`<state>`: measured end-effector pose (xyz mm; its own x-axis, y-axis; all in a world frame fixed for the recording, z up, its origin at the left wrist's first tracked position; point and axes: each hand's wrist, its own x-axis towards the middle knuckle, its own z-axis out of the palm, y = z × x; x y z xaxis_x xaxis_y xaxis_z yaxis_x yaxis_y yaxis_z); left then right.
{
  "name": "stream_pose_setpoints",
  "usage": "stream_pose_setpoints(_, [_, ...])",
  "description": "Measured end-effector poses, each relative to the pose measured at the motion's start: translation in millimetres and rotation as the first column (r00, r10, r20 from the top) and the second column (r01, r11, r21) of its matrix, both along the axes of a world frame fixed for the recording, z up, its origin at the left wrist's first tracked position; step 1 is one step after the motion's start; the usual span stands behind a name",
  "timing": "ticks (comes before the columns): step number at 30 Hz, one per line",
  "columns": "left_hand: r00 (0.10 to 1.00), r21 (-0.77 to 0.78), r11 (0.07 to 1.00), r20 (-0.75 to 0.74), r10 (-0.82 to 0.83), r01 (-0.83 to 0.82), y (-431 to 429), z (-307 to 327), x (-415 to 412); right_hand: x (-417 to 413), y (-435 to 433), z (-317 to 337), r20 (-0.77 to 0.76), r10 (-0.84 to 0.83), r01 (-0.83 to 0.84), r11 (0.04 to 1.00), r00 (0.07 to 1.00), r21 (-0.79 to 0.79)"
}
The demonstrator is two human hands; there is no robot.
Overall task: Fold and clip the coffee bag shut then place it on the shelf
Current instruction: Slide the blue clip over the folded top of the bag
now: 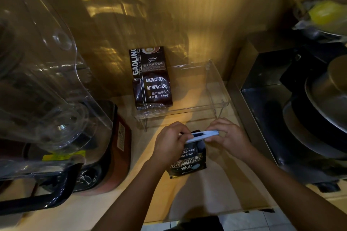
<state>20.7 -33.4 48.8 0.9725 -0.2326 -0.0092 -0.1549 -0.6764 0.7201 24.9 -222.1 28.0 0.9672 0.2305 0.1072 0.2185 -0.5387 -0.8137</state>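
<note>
A small black coffee bag (188,161) with white lettering stands on the wooden counter in front of me. A long white clip (203,135) lies across its folded top. My left hand (171,143) grips the bag's top and the clip's left end. My right hand (228,137) pinches the clip's right end. Just beyond stands a clear acrylic shelf (216,103), and a larger dark coffee bag (151,78) sits upright on its left part.
A blender with a clear cover (47,84) fills the left side on a dark base (105,155). A black appliance with metal bowls (309,110) stands at the right. The counter's front edge (206,215) runs below my arms.
</note>
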Motion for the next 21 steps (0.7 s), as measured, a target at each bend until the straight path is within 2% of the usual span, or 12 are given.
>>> stream_pose_setpoints(4, [0.994, 0.086, 0.996, 0.107, -0.025, 0.016, -3.3, -4.2, -5.6, -2.3, 9.2, -3.5, 0.035, -0.006, 0.008, 0.998, 0.999, -0.055])
stream_pose_setpoints(8, [0.985, 0.084, 0.996, 0.171, 0.007, -0.022, -6.4, -4.9, -8.7, -4.1, 21.6, -5.2, 0.043, -0.004, 0.007, 0.998, 0.999, -0.056])
stream_pose_setpoints(21, [0.966, 0.123, 0.992, 0.255, -0.025, -0.007, -8.5, -5.0, -7.9, -4.4, 33.3, -3.9, 0.017, -0.001, 0.002, 1.000, 1.000, -0.030])
